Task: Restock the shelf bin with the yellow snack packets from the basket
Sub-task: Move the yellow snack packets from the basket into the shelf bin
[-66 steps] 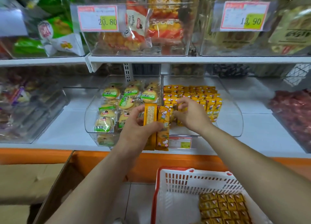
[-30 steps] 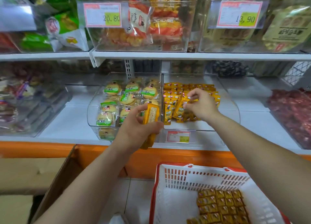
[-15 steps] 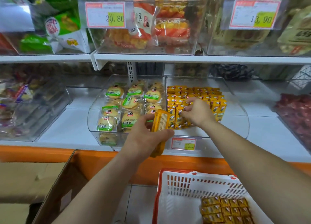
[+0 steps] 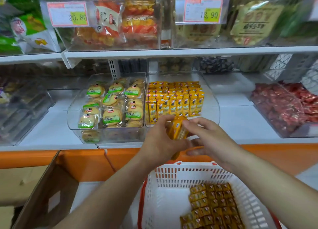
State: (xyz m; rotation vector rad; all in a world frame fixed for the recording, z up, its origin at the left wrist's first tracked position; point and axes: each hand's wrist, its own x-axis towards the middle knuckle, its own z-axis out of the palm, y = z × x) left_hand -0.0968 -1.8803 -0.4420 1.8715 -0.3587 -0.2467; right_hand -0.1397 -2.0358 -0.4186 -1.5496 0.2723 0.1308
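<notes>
- The left hand [image 4: 160,142] is closed around a small stack of yellow packets [image 4: 177,129]. Its fingers curl over the stack's left side and hold it in the air, just in front of the shelf edge and above the basket's far rim.
- The right hand [image 4: 208,136] reaches in from the right, and its upper fingertips [image 4: 186,123] touch the top of the stack. Its lower fingers are spread and blurred, so I cannot tell whether it pinches the stack or only touches it.
- The stack's lower end is hidden behind the left hand, and the number of packets in it is unclear.
- The bin [image 4: 214,98], of clear plastic, sits on the white shelf [image 4: 240,118] just behind the hands. Rows of bin packets [image 4: 175,98], the same yellow kind, stand upright in it.
- The basket [image 4: 172,177], white with a red rim, is below the hands. Basket packets [image 4: 213,206] lie in flat rows in its right half, and its near end is cut off by the frame.
- A biscuit bin [image 4: 110,105] holding round, green-labelled biscuits touches the bin's left side.
- Red sweets [image 4: 284,106] lie to the right, partly cut off.
- On the upper shelf, price tags read 20.80 [image 4: 68,13] and 13.90 [image 4: 203,10], with the small print too blurred to read.
- A cardboard box [image 4: 43,194] at lower left is partly out of frame.
</notes>
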